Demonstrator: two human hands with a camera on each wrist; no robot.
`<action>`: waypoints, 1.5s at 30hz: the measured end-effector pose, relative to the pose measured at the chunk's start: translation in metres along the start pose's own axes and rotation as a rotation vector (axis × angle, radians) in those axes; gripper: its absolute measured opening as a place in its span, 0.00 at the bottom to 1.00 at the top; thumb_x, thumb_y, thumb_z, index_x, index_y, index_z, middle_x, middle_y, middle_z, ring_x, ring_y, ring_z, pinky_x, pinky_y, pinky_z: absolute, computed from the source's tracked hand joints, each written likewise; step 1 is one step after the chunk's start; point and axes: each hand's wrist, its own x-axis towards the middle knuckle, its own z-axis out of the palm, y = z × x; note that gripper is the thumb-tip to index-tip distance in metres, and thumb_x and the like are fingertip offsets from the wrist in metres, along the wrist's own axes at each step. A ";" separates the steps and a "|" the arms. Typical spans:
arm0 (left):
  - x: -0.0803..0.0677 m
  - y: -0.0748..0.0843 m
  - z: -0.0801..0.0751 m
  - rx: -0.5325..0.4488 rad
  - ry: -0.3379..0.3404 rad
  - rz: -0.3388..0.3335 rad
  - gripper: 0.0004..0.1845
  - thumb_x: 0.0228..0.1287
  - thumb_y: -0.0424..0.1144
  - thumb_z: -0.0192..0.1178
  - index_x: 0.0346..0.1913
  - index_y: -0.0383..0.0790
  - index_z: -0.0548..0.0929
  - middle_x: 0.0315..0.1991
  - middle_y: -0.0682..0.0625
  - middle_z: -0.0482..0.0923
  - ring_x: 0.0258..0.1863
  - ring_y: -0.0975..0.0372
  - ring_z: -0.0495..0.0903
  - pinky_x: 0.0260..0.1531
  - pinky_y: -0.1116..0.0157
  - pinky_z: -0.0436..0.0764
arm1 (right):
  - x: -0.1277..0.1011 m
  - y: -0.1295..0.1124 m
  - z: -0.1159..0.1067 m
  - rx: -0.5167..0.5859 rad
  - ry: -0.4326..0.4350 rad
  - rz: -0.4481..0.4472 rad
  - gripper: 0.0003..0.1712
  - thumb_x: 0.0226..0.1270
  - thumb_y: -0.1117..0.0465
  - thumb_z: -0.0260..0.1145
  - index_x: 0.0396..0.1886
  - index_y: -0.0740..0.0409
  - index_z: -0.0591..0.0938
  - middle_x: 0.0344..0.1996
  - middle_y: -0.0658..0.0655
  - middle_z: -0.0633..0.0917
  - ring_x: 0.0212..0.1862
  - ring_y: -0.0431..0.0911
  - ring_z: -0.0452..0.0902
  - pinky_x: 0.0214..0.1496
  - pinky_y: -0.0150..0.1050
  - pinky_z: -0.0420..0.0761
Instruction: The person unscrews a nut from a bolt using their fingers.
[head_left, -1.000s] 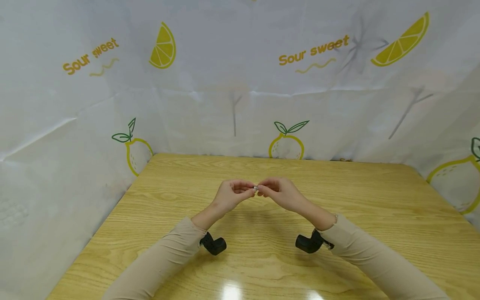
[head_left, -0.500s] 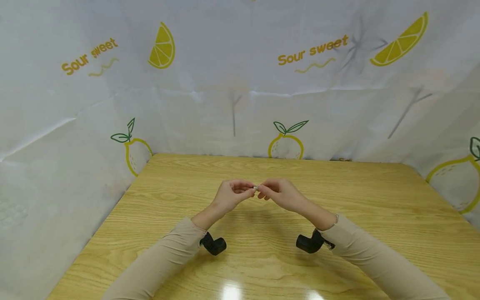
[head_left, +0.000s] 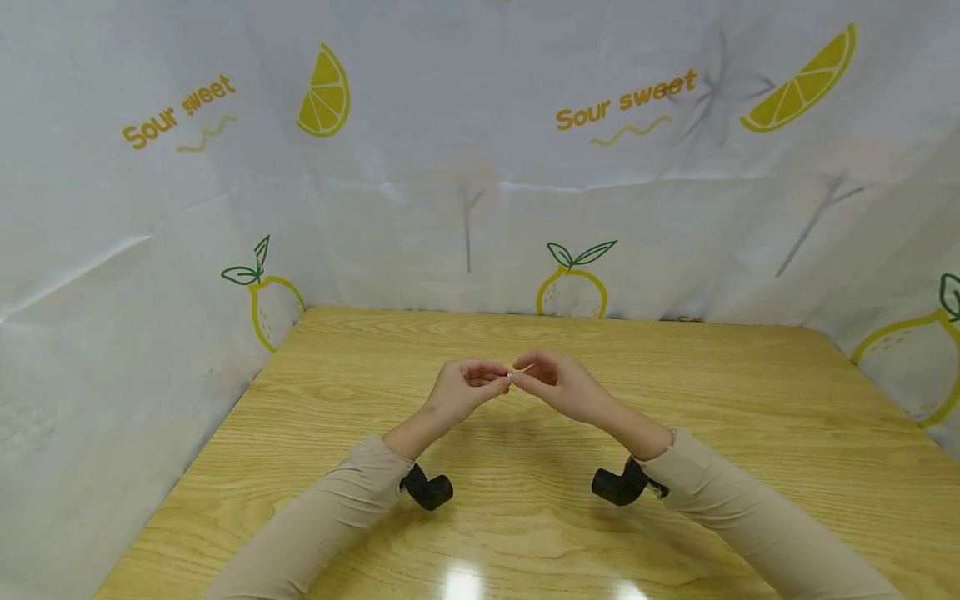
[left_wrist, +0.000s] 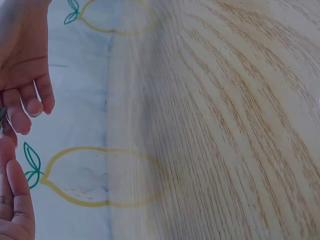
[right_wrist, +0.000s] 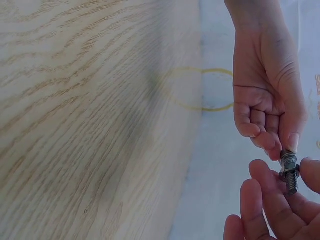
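Note:
Just above the wooden table, my hands meet at a small metal bolt (right_wrist: 292,186) with a nut (right_wrist: 289,170) and washers on its shank. My left hand (head_left: 463,392) pinches the bolt's head end between thumb and fingers, leaving the threaded end pointing towards my right hand. The thumb of my right hand (head_left: 566,387) touches the side of the nut. Its index finger is raised off the bolt in the head view, and the other fingers spread loosely below. In the left wrist view only a dark sliver of the bolt (left_wrist: 2,119) shows at the left edge.
The wood-grain table (head_left: 360,350) extends beneath both arms. Behind it hangs a white cloth (head_left: 420,125) printed with lemons and lettering. A black wrist mount (head_left: 429,487) projects inward from the left sleeve, another mount (head_left: 618,485) from the right.
My right index finger has lifted away from the thumb, where both had pinched at the bolt before. My left hand holds its grip and place.

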 end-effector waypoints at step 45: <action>0.000 -0.001 -0.001 -0.023 0.013 -0.017 0.12 0.61 0.36 0.62 0.45 0.35 0.83 0.41 0.40 0.84 0.46 0.42 0.80 0.49 0.51 0.80 | 0.001 0.001 0.000 0.002 0.012 -0.004 0.12 0.68 0.60 0.59 0.45 0.64 0.80 0.37 0.62 0.86 0.40 0.54 0.83 0.41 0.35 0.82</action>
